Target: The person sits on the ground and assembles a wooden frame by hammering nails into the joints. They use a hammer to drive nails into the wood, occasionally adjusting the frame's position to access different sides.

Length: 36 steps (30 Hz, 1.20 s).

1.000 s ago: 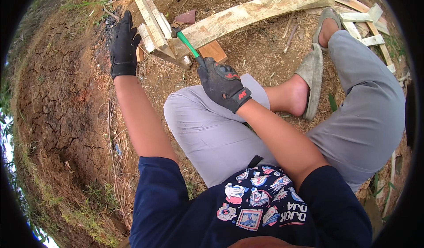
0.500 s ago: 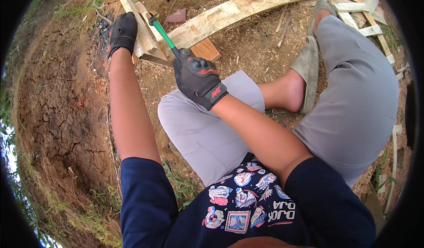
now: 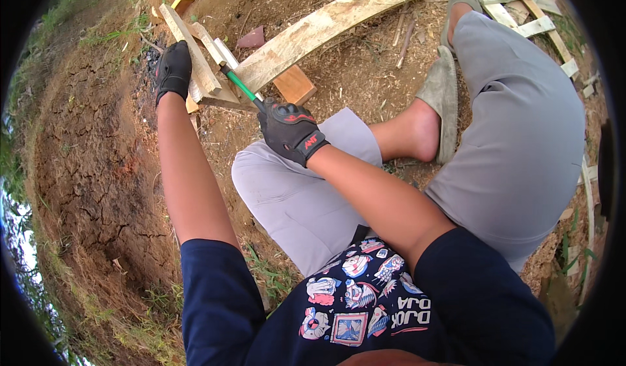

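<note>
My left hand [image 3: 173,71], in a black glove, is closed on the left edge of a narrow wooden slat [image 3: 191,51]. Its fingertips are partly hidden by the wood. The slat lies with other short strips against a wooden piece [image 3: 225,97] underneath. My right hand [image 3: 287,128], gloved in black with red marks, is wrapped round the dark grip of a hammer [image 3: 241,84] with a green handle. The handle slants up and left toward the strips, and the hammer's head cannot be made out. A pale strip [image 3: 226,53] lies just beyond the handle's far end.
A long, wide plank [image 3: 339,23] stretches toward the upper right, with an orange-brown wood block [image 3: 295,84] beside it. A reddish shard [image 3: 252,38] lies on the soil. A frame of nailed slats [image 3: 521,10] rests beyond my shod foot [image 3: 437,95]. Cracked earth [image 3: 91,151] fills the left.
The view has shifted, so the wood sits lower in the picture. The hammer's far end has come down toward the strips, and its dark head no longer shows. My left hand keeps its hold.
</note>
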Available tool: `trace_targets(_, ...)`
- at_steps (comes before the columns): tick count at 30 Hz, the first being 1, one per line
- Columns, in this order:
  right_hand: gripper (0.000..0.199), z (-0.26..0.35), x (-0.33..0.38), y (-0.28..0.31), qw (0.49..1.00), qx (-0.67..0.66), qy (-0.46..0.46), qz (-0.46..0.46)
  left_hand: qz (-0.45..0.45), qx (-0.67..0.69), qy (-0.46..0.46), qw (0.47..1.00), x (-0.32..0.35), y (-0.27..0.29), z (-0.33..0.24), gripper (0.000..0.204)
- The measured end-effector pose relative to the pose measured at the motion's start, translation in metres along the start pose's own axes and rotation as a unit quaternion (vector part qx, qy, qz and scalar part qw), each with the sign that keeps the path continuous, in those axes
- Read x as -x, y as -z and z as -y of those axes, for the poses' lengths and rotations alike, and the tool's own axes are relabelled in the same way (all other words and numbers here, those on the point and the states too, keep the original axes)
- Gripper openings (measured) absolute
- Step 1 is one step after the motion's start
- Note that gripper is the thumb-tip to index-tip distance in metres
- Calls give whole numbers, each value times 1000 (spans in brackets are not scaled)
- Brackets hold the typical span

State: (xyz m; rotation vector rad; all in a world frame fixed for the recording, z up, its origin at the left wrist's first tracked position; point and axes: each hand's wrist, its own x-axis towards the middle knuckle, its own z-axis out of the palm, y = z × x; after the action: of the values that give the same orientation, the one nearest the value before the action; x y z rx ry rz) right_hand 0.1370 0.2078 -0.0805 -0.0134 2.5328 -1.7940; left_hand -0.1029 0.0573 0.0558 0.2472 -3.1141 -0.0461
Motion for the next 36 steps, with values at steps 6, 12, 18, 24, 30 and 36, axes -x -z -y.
trace_targets(6,25,7,0,-3,1000,7,-15,11,25,-8,-4,1000,4,3,-15,58)
trace_targets(12,27,30,-6,28,997,-50,-56,-17,23,6,2,1000,8,1,-13,57)
trace_targets(18,27,9,-3,9,999,5,-17,46,24,-17,6,1000,-3,-1,2,60)
trace_targets(24,28,6,-5,1,998,54,-19,28,38,-8,-9,999,-1,0,-5,62)
trace_targets(30,25,14,-19,22,997,18,-27,-77,24,18,-8,999,-2,-2,-4,61)
trace_targets(36,37,-17,-33,41,995,40,-82,-49,20,27,-9,999,-8,-5,8,62)
